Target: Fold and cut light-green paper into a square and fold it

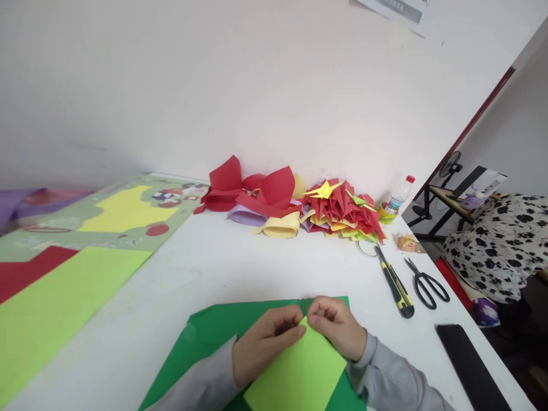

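Observation:
A square of light green paper [302, 371] tilts up in front of me, one corner pointing away. My left hand [268, 342] pinches it near that far corner. Thumb and fingertips of my right hand [338, 328] close on the same corner from the other side, so the two hands nearly meet. Under them lies a dark green sheet [214, 325] on the white table [240, 268]. The fingertips partly cover the corner, and the near edge of the square runs out of view.
Along the wall sit red paper cones [274, 188] and a pile of folded paper stars [342, 208]. At right lie a bottle [396, 200], a utility knife [394, 282], scissors [426, 284] and a black strip [468, 365]. Large lime sheets [72, 302] spread at left.

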A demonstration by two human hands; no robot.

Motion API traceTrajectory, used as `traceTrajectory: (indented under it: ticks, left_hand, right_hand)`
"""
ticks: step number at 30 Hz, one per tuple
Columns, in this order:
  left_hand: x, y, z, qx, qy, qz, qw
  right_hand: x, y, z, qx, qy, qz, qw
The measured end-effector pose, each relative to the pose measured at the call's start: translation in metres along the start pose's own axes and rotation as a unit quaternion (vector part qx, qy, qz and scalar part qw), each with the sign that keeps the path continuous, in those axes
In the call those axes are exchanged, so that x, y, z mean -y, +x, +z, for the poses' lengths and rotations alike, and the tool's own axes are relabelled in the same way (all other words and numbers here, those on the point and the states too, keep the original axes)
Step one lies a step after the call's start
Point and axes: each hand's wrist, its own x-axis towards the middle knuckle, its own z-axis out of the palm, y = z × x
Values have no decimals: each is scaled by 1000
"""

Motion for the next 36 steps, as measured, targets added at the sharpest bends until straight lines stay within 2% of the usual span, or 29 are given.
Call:
traceTrajectory:
  ticks: [10, 16, 25, 31, 36]
  left_hand:
    - [-3, -2, 0, -48, 34, 10, 998]
    - [-11, -3, -17, -117, 26, 7, 993]
    - [-12, -3, -43, -206, 17, 14, 978]
    - [-11, -3, -43, -226, 6, 10, 974]
    - [-8, 0, -36, -174, -16, -27, 984]
  right_hand:
    - [3, 0, 2, 17, 12, 12, 1000]
    - [7, 1, 0, -18, 56, 16, 998]
    - [-7, 5, -7, -30, 172, 49, 983]
    - [-4, 4, -7, -80, 167, 24, 982]
    - [-4, 6, -12, -166, 153, -9, 974]
